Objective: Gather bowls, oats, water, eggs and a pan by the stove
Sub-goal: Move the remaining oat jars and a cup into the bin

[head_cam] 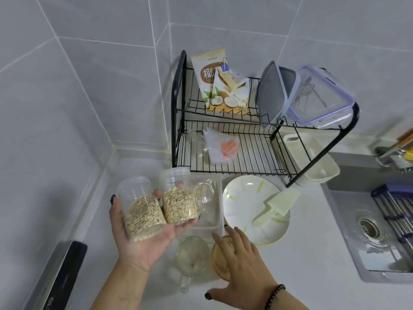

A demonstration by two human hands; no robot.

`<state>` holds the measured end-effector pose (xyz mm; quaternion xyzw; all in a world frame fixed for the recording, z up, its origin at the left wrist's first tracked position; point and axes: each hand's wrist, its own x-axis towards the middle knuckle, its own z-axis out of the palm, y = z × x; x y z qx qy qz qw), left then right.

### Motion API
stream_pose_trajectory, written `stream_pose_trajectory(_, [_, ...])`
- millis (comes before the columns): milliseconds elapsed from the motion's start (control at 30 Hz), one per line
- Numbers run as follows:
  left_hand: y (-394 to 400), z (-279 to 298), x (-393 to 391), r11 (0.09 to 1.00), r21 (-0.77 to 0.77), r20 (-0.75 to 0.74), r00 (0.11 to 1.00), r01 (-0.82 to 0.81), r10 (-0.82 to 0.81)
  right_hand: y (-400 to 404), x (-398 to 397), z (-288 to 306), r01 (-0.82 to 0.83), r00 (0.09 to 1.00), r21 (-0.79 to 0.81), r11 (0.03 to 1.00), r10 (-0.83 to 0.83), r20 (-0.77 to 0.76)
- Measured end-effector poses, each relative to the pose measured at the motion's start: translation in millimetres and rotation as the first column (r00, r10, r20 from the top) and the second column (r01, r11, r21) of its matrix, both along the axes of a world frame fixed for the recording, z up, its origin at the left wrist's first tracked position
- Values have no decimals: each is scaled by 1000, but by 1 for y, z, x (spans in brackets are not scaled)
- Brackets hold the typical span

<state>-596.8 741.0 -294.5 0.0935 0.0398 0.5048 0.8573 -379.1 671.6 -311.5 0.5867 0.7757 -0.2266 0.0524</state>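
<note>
The worktop (301,253) carries the rack (234,148) and plate (245,204); the left hand (143,238) lies palm-up, fingers curled around two oat jars (161,209), likely for one trip; the right hand (243,258), fingers spread and empty, reaches over a brown bowl (220,260) beside the mug (190,253).

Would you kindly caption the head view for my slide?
Left hand cradles two oat jars while right hand reaches over a wooden lid beside the dish rack.
</note>
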Motion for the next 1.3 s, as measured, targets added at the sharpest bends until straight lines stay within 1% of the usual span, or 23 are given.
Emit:
stream_pose_trajectory(67, [-8,4,2,999,4,-31,999,39,-39,-1,2,-8,5,1000,14,1000,-5,9])
stream_pose_trajectory(233, [-11,8,1,994,33,61,993,100,-102,-2,9,-23,76,995,80,994,-70,-72])
stream_pose_trajectory(300, [-11,10,1,996,26,64,994,91,-92,-1,12,-24,114,989,76,991,-106,-107])
stream_pose_trajectory(433, [-8,11,2,999,11,56,997,50,-51,-3,20,-20,249,952,77,965,-229,-205])
stream_pose_trajectory(600, [-6,3,16,998,32,9,999,48,-49,-8,40,-2,365,908,96,926,-332,-256])
stream_pose_trajectory(667, [-4,5,29,998,4,-1,998,56,-56,-8,51,8,425,881,118,897,-380,-282])
stream_pose_trajectory(767, [-4,14,53,995,-65,-66,995,70,-74,-10,67,29,480,853,122,869,-430,-295])
stream_pose_trajectory(833, [-3,16,70,992,-65,-96,989,106,-112,-12,79,43,514,833,130,848,-457,-313])
stream_pose_trajectory(900, [-4,20,91,991,-86,-136,984,101,-112,-14,95,57,556,806,144,819,-488,-335])
stream_pose_trajectory(933, [-3,24,103,989,-109,-133,985,97,-111,-16,104,63,574,793,147,805,-503,-345])
stream_pose_trajectory(967, [-3,27,112,988,-57,-91,985,141,-146,-18,112,69,589,783,154,793,-514,-350])
stream_pose_trajectory(1000, [-4,33,127,975,50,-40,976,218,-216,-21,123,74,605,774,163,780,-527,-351])
stream_pose_trajectory(1033, [-6,38,143,952,115,-64,959,283,-277,-26,134,79,617,767,174,767,-538,-349])
stream_pose_trajectory(1100, [-18,42,168,956,46,-221,936,289,-273,-37,157,88,641,752,193,742,-558,-350])
stream_pose_trajectory(1133, [-24,41,186,948,44,-252,922,315,-295,-45,173,92,660,737,198,725,-573,-359])
stream_pose_trajectory(1200, [-33,39,215,901,1,-159,889,435,-429,-59,198,100,692,707,200,693,-597,-378])
stream_pose_trajectory(1233, [-34,39,225,883,-12,-99,878,470,-469,-65,208,104,705,696,205,679,-607,-383])
stream_pose_trajectory(1300, [-41,44,256,866,12,-43,865,500,-499,-79,231,109,730,674,221,646,-629,-389])
